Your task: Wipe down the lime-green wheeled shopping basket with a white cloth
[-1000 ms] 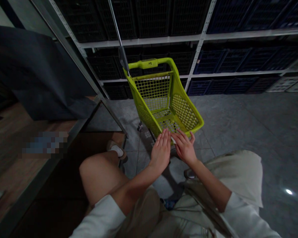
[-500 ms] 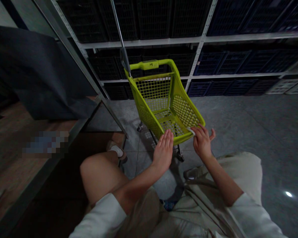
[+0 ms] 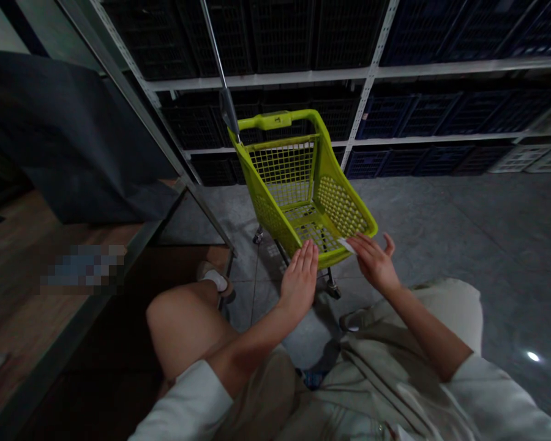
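A yellow-green toy-sized shopping cart with a lattice basket stands on the floor before me. My left hand rests over its near rim at the left corner, fingers together and nearly straight across the edge; its thumb is hidden. In my right hand a small white piece of cloth or paper is pinched between the fingertips, at the near right part of the rim. The little finger of that hand sticks out. Inside the basket, the slatted floor shows.
Behind the cart, white metal shelving carries several dark crates. To the left is a wooden-topped table with a metal frame, a dark cloth and a blurred-out item on it. My knees flank the cart's near side.
My right hand has slid slightly left along the near rim with the white piece, more of which now shows. My left hand stays at the corner of the rim.
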Demonstrator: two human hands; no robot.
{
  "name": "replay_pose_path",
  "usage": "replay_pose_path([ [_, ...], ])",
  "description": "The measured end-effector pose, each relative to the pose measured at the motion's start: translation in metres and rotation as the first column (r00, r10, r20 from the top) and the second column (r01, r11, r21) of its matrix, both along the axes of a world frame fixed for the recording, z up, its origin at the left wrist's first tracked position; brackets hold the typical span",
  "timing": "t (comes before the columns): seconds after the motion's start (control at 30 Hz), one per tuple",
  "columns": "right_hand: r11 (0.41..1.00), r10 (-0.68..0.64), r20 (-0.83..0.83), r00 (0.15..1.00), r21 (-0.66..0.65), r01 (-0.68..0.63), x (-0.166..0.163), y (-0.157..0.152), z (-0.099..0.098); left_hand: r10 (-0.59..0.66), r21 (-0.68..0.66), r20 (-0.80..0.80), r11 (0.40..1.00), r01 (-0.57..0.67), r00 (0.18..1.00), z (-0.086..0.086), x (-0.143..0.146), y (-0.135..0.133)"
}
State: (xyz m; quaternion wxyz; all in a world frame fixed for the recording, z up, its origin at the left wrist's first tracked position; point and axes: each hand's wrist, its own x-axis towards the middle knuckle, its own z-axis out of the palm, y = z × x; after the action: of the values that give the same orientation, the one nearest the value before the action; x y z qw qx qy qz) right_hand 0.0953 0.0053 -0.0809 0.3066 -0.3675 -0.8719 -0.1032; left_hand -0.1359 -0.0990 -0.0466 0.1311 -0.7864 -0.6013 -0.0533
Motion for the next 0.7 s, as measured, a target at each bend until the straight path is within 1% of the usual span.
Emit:
replay_pose_path([
  [0.03, 0.998, -0.053, -0.011, 0.999, 0.033, 0.054, 0.014, 0.011, -0.002, -0.005, -0.003, 0.01, 1.0, 0.005, 1.0, 0.0, 0.0, 0.0],
  [0.1, 0.989, -0.135, -0.022, 0.991, 0.057, 0.137, 0.033, 0.027, -0.005, -0.022, -0.017, 0.034, 1.0, 0.023, 0.999, 0.001, -0.001, 0.001],
  [0.13, 0.985, -0.165, -0.032, 0.986, 0.054, 0.167, 0.036, 0.03, -0.007, -0.032, -0.027, 0.044, 0.999, 0.033, 0.999, 0.001, -0.002, 0.001],
  [0.2, 0.98, -0.194, -0.068, 0.979, 0.034, 0.197, 0.029, 0.027, -0.009, -0.044, -0.046, 0.059, 0.998, 0.047, 0.997, 0.002, -0.002, 0.001],
  [0.3, 0.984, -0.179, -0.145, 0.973, -0.006, 0.18, -0.011, -0.002, -0.007, -0.039, -0.051, 0.068, 0.998, 0.043, 0.997, 0.002, -0.002, 0.0],
  [0.4, 0.994, -0.075, -0.151, 0.986, -0.094, 0.062, -0.062, -0.041, -0.002, -0.037, -0.051, 0.067, 0.998, 0.04, 0.997, 0.001, -0.002, 0.0],
  [0.43, 0.992, -0.059, -0.154, 0.986, -0.115, 0.042, -0.076, -0.051, -0.001, -0.036, -0.053, 0.066, 0.998, 0.039, 0.997, 0.001, -0.002, 0.0],
  [0.5, 0.99, -0.036, -0.16, 0.986, -0.142, 0.013, -0.093, -0.064, 0.001, -0.031, -0.055, 0.065, 0.998, 0.035, 0.997, 0.001, -0.003, 0.0],
  [0.53, 0.99, -0.023, -0.158, 0.987, -0.142, 0.001, -0.095, -0.066, 0.001, -0.032, -0.053, 0.065, 0.998, 0.036, 0.997, 0.002, -0.003, -0.001],
  [0.6, 0.992, 0.024, -0.129, 0.991, -0.12, -0.04, -0.086, -0.06, 0.0, -0.039, -0.041, 0.066, 0.998, 0.041, 0.997, 0.003, -0.005, -0.001],
  [0.67, 0.993, 0.067, -0.069, 0.995, -0.088, -0.073, -0.061, -0.043, -0.001, -0.045, -0.028, 0.07, 0.998, 0.047, 0.997, 0.004, -0.005, -0.002],
  [0.7, 0.995, 0.066, -0.046, 0.997, -0.065, -0.069, -0.045, -0.031, -0.002, -0.047, -0.026, 0.071, 0.998, 0.049, 0.996, 0.005, -0.006, -0.002],
])
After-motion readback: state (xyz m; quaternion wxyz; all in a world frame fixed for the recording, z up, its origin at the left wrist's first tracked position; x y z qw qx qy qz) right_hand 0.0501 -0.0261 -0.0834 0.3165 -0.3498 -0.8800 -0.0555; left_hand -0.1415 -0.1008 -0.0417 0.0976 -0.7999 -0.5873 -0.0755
